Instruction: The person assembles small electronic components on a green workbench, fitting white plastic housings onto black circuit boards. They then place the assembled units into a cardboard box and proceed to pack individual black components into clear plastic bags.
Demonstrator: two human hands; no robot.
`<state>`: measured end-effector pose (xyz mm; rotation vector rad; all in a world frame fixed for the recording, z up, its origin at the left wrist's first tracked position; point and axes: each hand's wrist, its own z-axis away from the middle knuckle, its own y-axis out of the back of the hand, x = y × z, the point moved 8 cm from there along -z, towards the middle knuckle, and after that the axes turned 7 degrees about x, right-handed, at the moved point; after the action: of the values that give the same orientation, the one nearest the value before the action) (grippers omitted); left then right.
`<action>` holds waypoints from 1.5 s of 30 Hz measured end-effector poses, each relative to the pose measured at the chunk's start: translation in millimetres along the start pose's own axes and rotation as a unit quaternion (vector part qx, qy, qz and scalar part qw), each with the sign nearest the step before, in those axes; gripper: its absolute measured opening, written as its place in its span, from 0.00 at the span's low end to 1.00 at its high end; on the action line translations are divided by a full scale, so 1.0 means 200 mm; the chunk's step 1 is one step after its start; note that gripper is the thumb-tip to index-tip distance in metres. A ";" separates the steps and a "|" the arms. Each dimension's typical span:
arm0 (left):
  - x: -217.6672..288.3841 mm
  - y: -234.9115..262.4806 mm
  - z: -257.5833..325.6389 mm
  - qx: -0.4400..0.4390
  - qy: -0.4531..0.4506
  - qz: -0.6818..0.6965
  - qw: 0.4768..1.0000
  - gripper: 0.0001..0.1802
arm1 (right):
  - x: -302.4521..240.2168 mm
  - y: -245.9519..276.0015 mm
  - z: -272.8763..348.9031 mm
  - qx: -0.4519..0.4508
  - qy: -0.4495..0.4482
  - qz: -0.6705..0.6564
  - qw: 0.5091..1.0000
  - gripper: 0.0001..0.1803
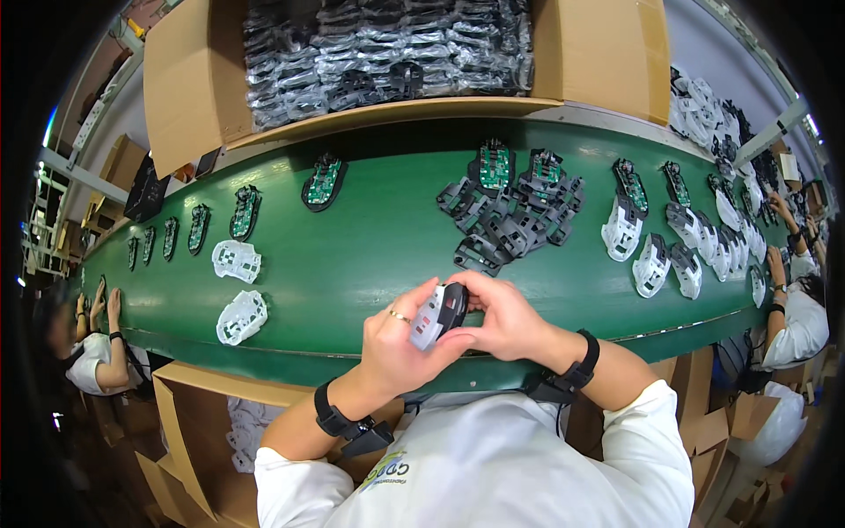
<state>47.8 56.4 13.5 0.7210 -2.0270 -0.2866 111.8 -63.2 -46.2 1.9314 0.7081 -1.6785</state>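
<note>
Above the near edge of the green work surface, my left hand (pixel 393 345) and my right hand (pixel 508 319) are closed around a computer mouse shell (pixel 439 314). One part of it is light grey, the other black. My left fingers grip the grey side, while my right thumb and fingers press the black side. A pile of black plastic mouse frames (pixel 513 225) lies just beyond my hands. Two mouse bases with green circuit boards (pixel 495 165) rest at the pile's far edge. To the left are white mouse shells (pixel 242 317), nearest my left hand.
More circuit-board bases (pixel 324 183) stand spaced along the green belt (pixel 370 238). Several white shells (pixel 652 266) gather at the right. A large carton (pixel 607 53) of wrapped black parts stands behind. Below left is an open box (pixel 180 449). Co-workers' hands (pixel 113 310) show at both ends.
</note>
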 end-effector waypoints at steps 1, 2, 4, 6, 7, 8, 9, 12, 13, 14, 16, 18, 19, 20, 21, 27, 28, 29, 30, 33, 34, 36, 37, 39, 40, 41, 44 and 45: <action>-0.01 0.00 0.00 -0.012 0.004 -0.001 1.000 0.31 | -0.06 0.01 0.00 0.034 0.058 0.068 0.995 0.33; -0.02 0.00 -0.01 -0.023 0.008 -0.002 1.000 0.26 | -0.12 0.01 0.03 0.068 0.115 0.136 0.982 0.33; 0.02 0.00 -0.05 -0.042 -0.018 -0.068 0.997 0.12 | -0.17 -0.01 0.06 0.102 0.179 0.230 0.951 0.32; -0.14 0.03 0.01 -0.006 0.058 0.014 0.998 0.10 | -0.14 -0.02 0.07 0.070 0.153 0.123 0.978 0.30; -0.18 0.04 0.01 0.012 0.096 0.058 0.994 0.09 | -0.13 -0.02 0.08 0.053 0.140 0.071 0.986 0.29; -0.21 0.05 0.03 0.005 0.131 0.104 0.986 0.09 | -0.10 -0.02 0.06 0.063 0.101 -0.022 0.993 0.21; -0.22 0.05 0.03 0.008 0.148 0.097 0.984 0.10 | -0.07 -0.04 0.06 0.041 0.055 -0.011 0.998 0.18; -0.23 0.04 0.03 0.037 0.196 0.091 0.976 0.14 | 0.00 -0.04 0.05 0.009 -0.038 0.015 0.999 0.13; -0.23 0.02 0.02 0.028 0.191 0.087 0.977 0.15 | 0.01 -0.04 0.03 0.020 -0.037 0.022 0.999 0.12; -0.24 0.01 0.00 0.020 0.186 0.083 0.979 0.15 | 0.01 -0.04 0.02 0.030 -0.035 0.028 0.999 0.12; -0.28 -0.02 -0.02 -0.069 0.246 0.080 0.963 0.11 | -0.04 0.01 0.02 0.041 -0.018 0.054 0.998 0.13; -0.10 0.07 -0.10 -0.059 0.077 -0.016 0.995 0.15 | -0.15 0.21 0.07 0.084 -0.011 0.129 0.988 0.14; -0.02 0.12 -0.11 -0.048 -0.005 -0.067 0.997 0.20 | -0.20 0.36 0.08 0.084 -0.037 0.230 0.969 0.16; -0.04 0.21 -0.11 -0.066 0.020 -0.105 0.992 0.26 | -0.20 0.54 0.13 0.069 -0.129 0.336 0.930 0.17; -0.09 0.32 -0.09 -0.080 0.044 -0.146 0.985 0.33 | -0.24 0.70 0.17 0.127 -0.085 0.418 0.895 0.18; -0.50 0.80 -0.03 -0.054 0.073 -0.504 0.859 0.40 | -0.22 0.97 0.01 0.139 0.030 0.527 0.838 0.46; -0.55 0.84 -0.03 -0.057 0.077 -0.572 0.815 0.40 | -0.13 0.93 -0.04 0.096 -0.002 0.588 0.803 0.48; -0.60 0.87 0.00 -0.067 0.110 -0.564 0.815 0.42 | -0.03 0.92 -0.06 0.050 -0.072 0.618 0.782 0.51; -0.63 0.93 0.09 -0.078 0.151 -0.560 0.811 0.45 | -0.01 0.88 -0.05 0.054 -0.080 0.599 0.795 0.53; -0.69 1.05 0.26 -0.086 0.197 -0.511 0.832 0.46 | -0.06 0.67 0.11 0.051 -0.114 0.612 0.781 0.57; -0.70 1.08 0.28 -0.076 0.188 -0.471 0.858 0.45 | -0.07 0.57 0.15 0.025 -0.087 0.649 0.755 0.58; -0.70 1.11 0.27 -0.048 0.165 -0.436 0.883 0.41 | -0.09 0.43 0.20 0.039 -0.046 0.657 0.752 0.59; -0.71 1.12 0.27 -0.041 0.177 -0.441 0.879 0.41 | -0.09 0.36 0.19 0.041 -0.024 0.665 0.745 0.59; -0.74 1.16 0.27 -0.026 0.199 -0.451 0.870 0.41 | -0.07 0.21 0.15 0.036 0.011 0.660 0.750 0.59; -0.71 1.14 0.24 -0.013 0.189 -0.457 0.869 0.40 | -0.06 0.12 0.12 0.017 0.028 0.648 0.761 0.59; -0.67 1.09 0.21 -0.015 0.162 -0.417 0.894 0.40 | -0.04 0.03 0.10 -0.001 0.045 0.635 0.771 0.58; -0.43 0.84 0.07 -0.067 0.076 -0.309 0.946 0.39 | -0.03 -0.21 -0.02 -0.042 0.095 0.594 0.797 0.56; -0.27 0.69 -0.02 -0.102 0.045 -0.283 0.953 0.39 | -0.04 -0.26 -0.07 -0.052 0.120 0.581 0.804 0.56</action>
<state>20.9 200.3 42.1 1.1508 -1.6376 -0.7686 86.2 -15.4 -38.2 1.8386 -0.3329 -0.6024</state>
